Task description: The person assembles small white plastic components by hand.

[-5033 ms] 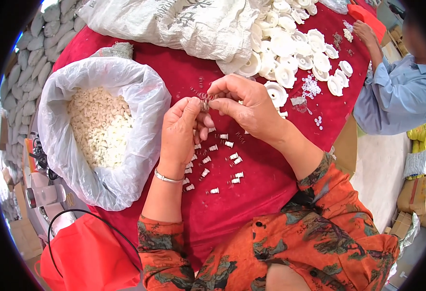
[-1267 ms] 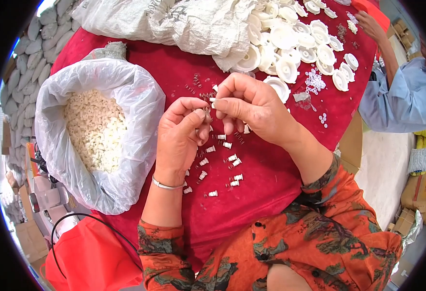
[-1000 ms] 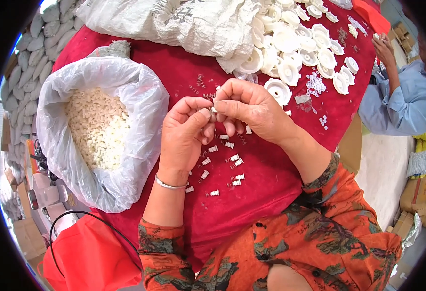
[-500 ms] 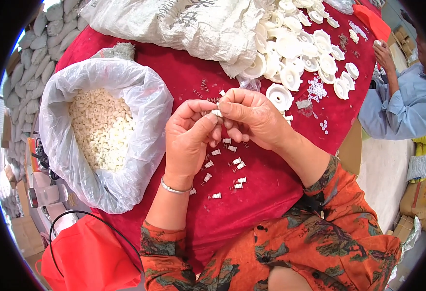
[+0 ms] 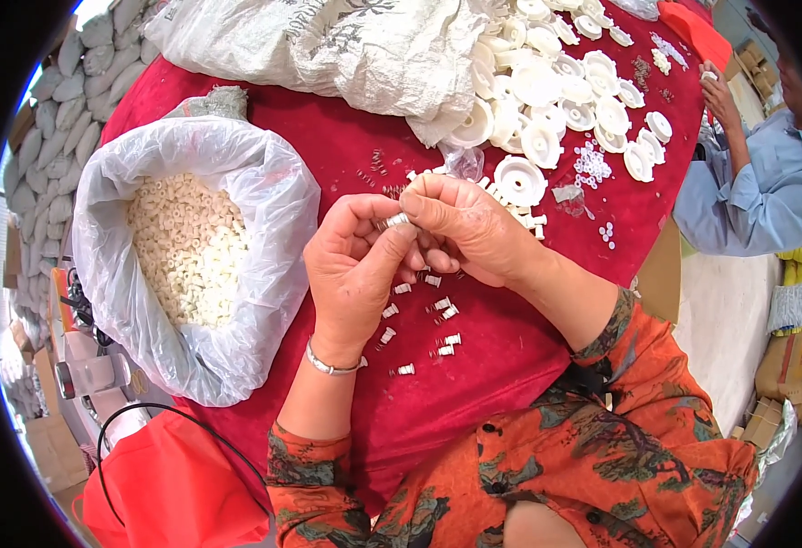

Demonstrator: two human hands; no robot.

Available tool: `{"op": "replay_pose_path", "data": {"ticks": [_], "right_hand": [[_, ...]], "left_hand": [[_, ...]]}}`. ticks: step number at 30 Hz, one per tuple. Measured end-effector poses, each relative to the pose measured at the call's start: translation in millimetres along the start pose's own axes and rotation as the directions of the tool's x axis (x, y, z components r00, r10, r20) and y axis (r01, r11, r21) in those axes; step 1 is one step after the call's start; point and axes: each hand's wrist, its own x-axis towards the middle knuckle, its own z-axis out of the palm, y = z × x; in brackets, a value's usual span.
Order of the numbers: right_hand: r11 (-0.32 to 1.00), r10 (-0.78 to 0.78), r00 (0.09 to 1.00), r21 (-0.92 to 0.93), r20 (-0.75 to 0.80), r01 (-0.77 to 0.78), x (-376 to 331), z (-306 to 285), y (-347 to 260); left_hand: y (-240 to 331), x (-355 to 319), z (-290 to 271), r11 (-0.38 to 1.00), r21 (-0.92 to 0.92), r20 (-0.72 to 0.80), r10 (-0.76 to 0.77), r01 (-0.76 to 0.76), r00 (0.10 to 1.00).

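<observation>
Pinching one small white plastic piece with a metal spring (image 5: pixel 393 220), left hand (image 5: pixel 357 274) and right hand (image 5: pixel 460 228) meet fingertip to fingertip above the red cloth-covered table (image 5: pixel 346 155). About ten finished spring-fitted pieces (image 5: pixel 424 320) lie beneath; the clear plastic bag of white pieces (image 5: pixel 191 247) looks largely full.

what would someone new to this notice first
In the middle, the left hand and right hand meet over the red cloth, pinching a small white part between them. To the left, an open clear bag brims with little white rings. A heap of white plastic discs lies at the table's far side.
</observation>
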Motion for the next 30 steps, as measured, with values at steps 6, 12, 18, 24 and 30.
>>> {"op": "replay_pose_path", "data": {"ticks": [6, 12, 18, 24, 30], "right_hand": [[0.685, -0.429, 0.899, -0.682, -0.093, 0.256, 2, -8, -5], [0.091, -0.551, 0.787, -0.918, 0.277, 0.386, 4, -13, 6], [-0.269, -0.385, 0.894, -0.955, 0.227, 0.126, 7, -8, 22], [0.012, -0.509, 0.799, -0.925, 0.321, 0.379, 2, -10, -1], [0.214, -0.533, 0.839, -0.941, 0.112, 0.261, 3, -26, -5]], "left_hand": [[-8, 16, -20, 0.667, 0.717, 0.042, 0.248, -0.202, 0.968], [-8, 18, -38, 0.403, 0.873, 0.238, 0.135, -0.273, 0.962], [-9, 19, -38, 0.476, 0.85, 0.18, 0.14, -0.226, 0.974], [-4, 16, -18, 0.623, 0.704, 0.189, 0.299, -0.342, 0.935], [-14, 16, -23, 0.8, 0.595, -0.066, 0.151, -0.083, 0.986]]}}
